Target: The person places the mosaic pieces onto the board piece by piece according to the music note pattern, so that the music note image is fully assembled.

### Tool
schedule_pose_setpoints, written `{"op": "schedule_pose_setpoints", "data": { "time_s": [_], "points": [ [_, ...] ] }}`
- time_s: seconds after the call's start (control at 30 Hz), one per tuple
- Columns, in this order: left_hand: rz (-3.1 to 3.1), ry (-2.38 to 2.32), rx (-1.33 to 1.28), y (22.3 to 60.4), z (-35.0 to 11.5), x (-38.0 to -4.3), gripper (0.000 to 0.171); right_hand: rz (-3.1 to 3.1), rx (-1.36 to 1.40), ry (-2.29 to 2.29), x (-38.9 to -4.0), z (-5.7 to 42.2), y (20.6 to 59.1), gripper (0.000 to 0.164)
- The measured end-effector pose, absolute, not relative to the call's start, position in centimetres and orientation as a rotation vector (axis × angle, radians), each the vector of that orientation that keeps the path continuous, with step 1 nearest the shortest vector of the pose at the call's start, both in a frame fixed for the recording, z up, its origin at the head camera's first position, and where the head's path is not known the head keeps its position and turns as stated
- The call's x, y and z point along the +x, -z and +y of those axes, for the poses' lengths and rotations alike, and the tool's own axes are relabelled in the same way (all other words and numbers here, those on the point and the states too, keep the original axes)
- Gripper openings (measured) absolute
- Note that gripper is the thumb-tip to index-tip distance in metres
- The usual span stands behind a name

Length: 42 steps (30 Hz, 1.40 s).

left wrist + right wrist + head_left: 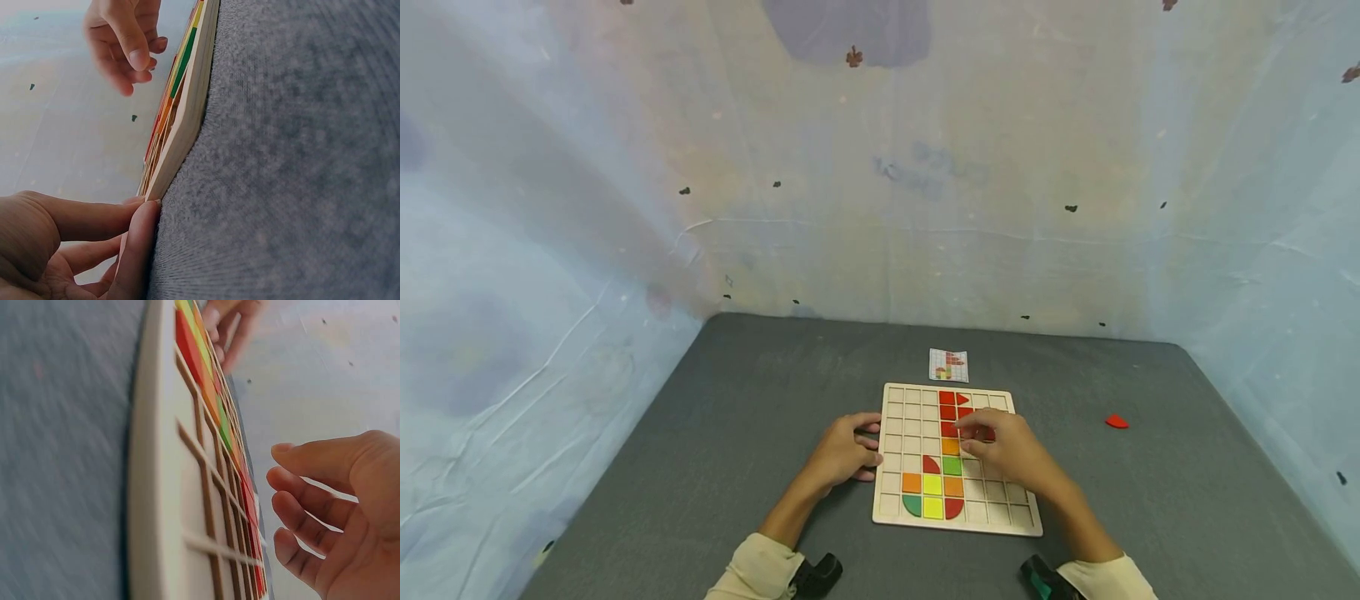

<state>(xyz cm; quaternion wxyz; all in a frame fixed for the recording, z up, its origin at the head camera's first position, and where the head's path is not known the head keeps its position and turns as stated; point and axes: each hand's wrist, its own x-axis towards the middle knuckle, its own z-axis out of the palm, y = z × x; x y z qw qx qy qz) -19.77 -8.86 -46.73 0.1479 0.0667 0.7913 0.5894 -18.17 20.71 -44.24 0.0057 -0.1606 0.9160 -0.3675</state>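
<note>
A wooden grid board (1000,514) lies on the table, partly filled with coloured pieces. Red squares (948,412) run down one column, above an orange square (951,447) and a green square (951,466). Lower down sit yellow squares (932,485), a teal quarter-round (912,505) and a red quarter-round (953,507). At the board's left edge, my left hand (838,454) pinches the rim between thumb and finger, seen closely in the left wrist view. My right hand (1011,450) hovers over the board's right half, fingers loosely bent and nothing between them in the right wrist view. It covers some red pieces.
Just behind the board lies a small printed card (949,365) with a coloured grid pattern. One loose red piece (1117,422) rests on the grey table (760,375) to the right. Pale patterned curtains (970,258) surround the table at the back and sides.
</note>
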Motion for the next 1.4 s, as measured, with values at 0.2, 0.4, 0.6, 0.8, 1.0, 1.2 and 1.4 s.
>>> {"op": "schedule_pose_setpoints", "data": {
  "time_s": [0.2,0.4,0.6,0.8,1.0,1.2,1.4],
  "points": [
    [2.270,-1.701,0.190,46.9,-9.0,-19.8,0.067,2.912,-0.400,1.192,-18.6,23.2,43.9,0.024],
    [2.265,-1.703,0.190,46.9,-8.9,-19.8,0.066,2.966,-0.297,1.201,-18.9,25.8,43.7,0.027],
    [2.274,-1.695,0.195,46.9,-8.9,-19.9,0.066,3.031,-0.158,1.154,-19.0,28.4,43.8,0.030],
    [2.281,-1.692,0.192,46.8,-8.9,-19.8,0.066,3.068,-0.105,1.153,-19.1,30.8,44.2,0.033],
    [2.281,-1.695,0.185,46.9,-8.8,-19.9,0.066,3.122,-0.016,1.147,-19.0,32.9,44.6,0.033],
    [2.280,-1.698,0.185,47.0,-8.8,-19.9,0.066,3.116,0.065,1.205,-18.6,34.8,45.0,0.036],
    [2.280,-1.698,0.188,47.1,-8.9,-19.9,0.066,3.108,0.145,1.237,-18.1,36.5,45.6,0.039]
  ]
}}
